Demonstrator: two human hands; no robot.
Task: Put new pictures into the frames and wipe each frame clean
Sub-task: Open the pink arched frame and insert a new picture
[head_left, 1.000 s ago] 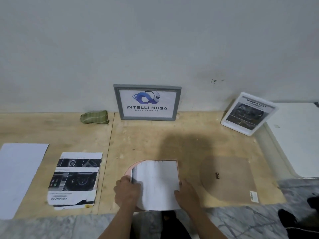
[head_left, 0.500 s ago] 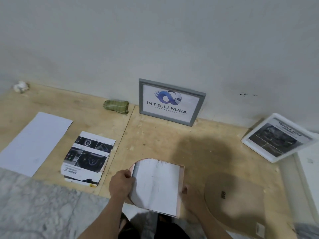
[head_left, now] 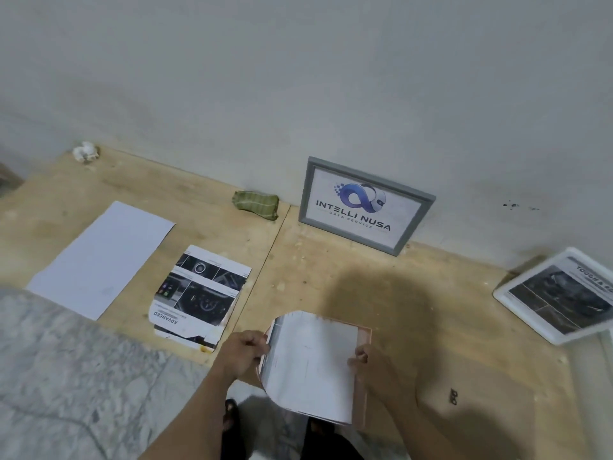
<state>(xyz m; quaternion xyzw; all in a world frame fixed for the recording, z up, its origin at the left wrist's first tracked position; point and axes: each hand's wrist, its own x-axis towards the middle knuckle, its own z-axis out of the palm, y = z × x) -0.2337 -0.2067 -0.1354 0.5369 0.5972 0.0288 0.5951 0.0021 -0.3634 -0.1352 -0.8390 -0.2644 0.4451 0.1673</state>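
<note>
I hold a pink arch-topped frame (head_left: pixel 362 370) lifted off the plywood, its back towards me, with a white paper sheet (head_left: pixel 311 363) lying on it. My left hand (head_left: pixel 243 355) grips the frame's left edge and the sheet. My right hand (head_left: pixel 368 363) holds the right edge. The arch-shaped brown backing board (head_left: pixel 477 416) lies flat at the lower right. A stack of printed pictures (head_left: pixel 199 297) lies to the left. A green cloth (head_left: pixel 255 205) sits by the wall.
A grey frame with a logo print (head_left: pixel 365 205) leans on the wall. A white frame with a dark picture (head_left: pixel 560 297) leans at the right. A blank white sheet (head_left: pixel 99 257) lies far left, crumpled paper (head_left: pixel 85 151) beyond it. The marble floor (head_left: pixel 66 376) borders the plywood (head_left: pixel 331 270).
The pink frame with the sheet has been lifted off the plywood and tilted towards me. My view has swung to the left, bringing the blank sheet and crumpled paper into sight.
</note>
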